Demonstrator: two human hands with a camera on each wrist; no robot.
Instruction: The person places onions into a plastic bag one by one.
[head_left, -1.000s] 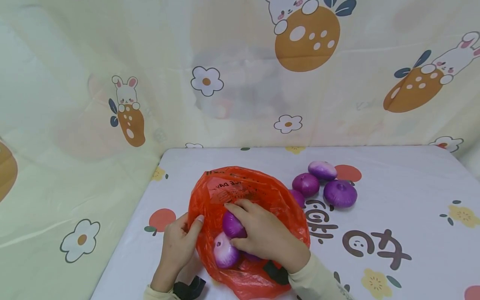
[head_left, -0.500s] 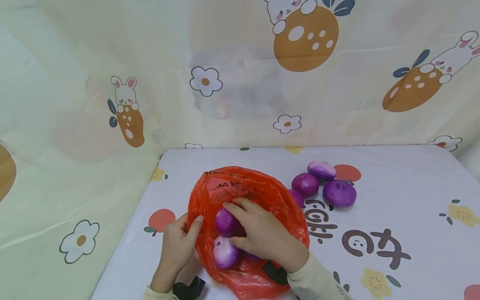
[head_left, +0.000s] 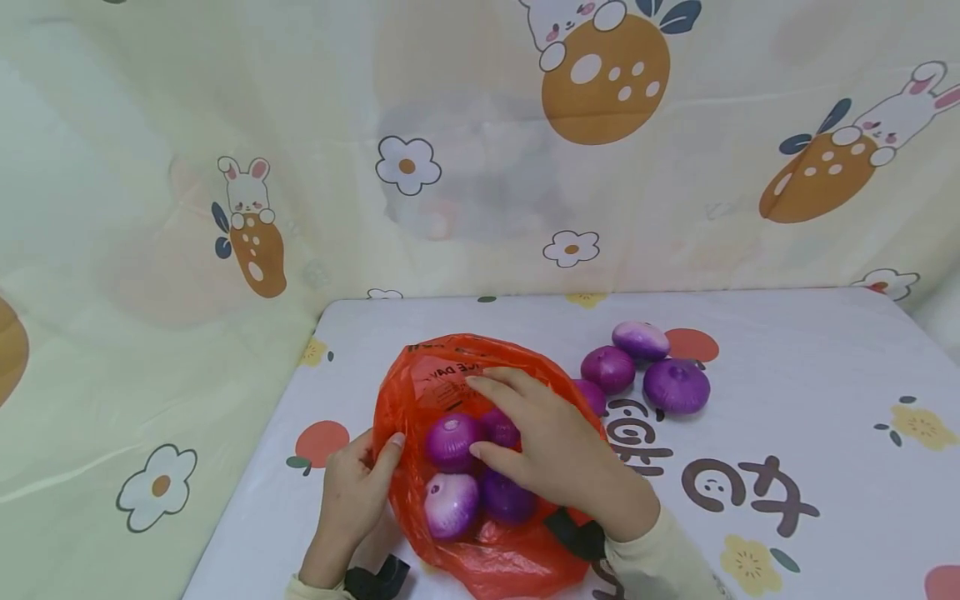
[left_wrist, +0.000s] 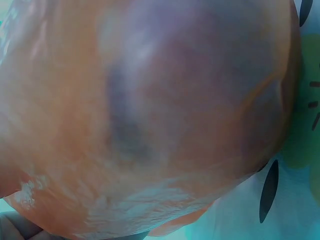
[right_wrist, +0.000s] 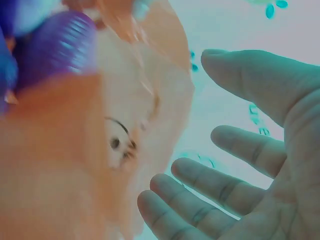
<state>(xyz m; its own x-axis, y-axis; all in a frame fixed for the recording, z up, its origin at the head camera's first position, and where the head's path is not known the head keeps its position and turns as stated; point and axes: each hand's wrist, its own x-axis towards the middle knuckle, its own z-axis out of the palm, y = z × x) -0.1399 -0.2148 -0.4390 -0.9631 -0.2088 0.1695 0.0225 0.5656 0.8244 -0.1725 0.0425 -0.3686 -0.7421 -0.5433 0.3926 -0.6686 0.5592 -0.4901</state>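
A red plastic bag point(head_left: 517, 575) lies with its mouth spread wide in the head view. My left hand point(head_left: 356, 487) pinches its left rim, thumb on the inner side. Several purple onions are inside: a pale one point(head_left: 452, 507), a darker one point(head_left: 454, 442) behind it, and others point(head_left: 508, 498) partly covered by my right hand point(head_left: 562, 454). That hand hovers over the bag's right side, holding nothing. Its extended, spread fingers point(right_wrist: 200, 212) show in the right wrist view. Bag film point(left_wrist: 60, 115) fills most of the left wrist view, blurring what lies behind.
Beyond the bag's right rim, several onions lie on the printed white tablecloth point(head_left: 810, 358), among them a dark one point(head_left: 677, 387) and a pale one point(head_left: 641, 341). A patterned cloth point(head_left: 465, 83) hangs behind and at the left.
My right hand has let go of a purple onion, which now rests in the bag behind the pale one. The hand has drawn back up and right; the left hand stays on the rim.
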